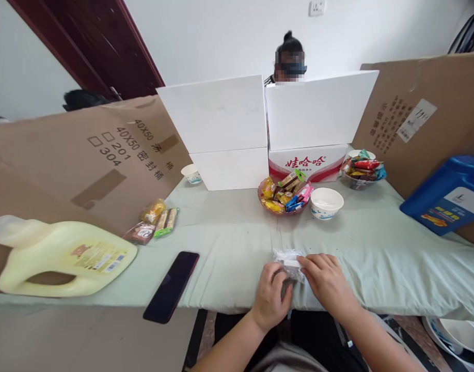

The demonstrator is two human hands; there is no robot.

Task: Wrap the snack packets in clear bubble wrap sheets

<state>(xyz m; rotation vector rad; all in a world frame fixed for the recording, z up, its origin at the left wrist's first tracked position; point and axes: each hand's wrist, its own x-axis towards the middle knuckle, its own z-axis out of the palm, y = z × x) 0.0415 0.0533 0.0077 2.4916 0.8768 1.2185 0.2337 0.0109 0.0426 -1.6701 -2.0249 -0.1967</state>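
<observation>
Close to the table's front edge, both hands are at a small clear plastic packet [293, 275] with something flat and white in it. My left hand [271, 297] has its fingers curled against the packet's left side. From the right, my right hand [330, 284] pinches the packet near the white part, thumb and fingers together. What exactly lies inside is too small to make out. Beyond the hands stands a reddish bowl [266, 204] of wrapped snacks, beside a white paper bowl [327, 201].
A black phone [171, 287] overhangs the front edge. Wrapped snacks [166, 222] and a yellow jug [66, 258] lie left. Right are a blue bottle [449, 194] and a second snack bowl [363, 181]. White panels [229, 124] and cardboard [128, 150] enclose the table; a person [289, 57] sits behind.
</observation>
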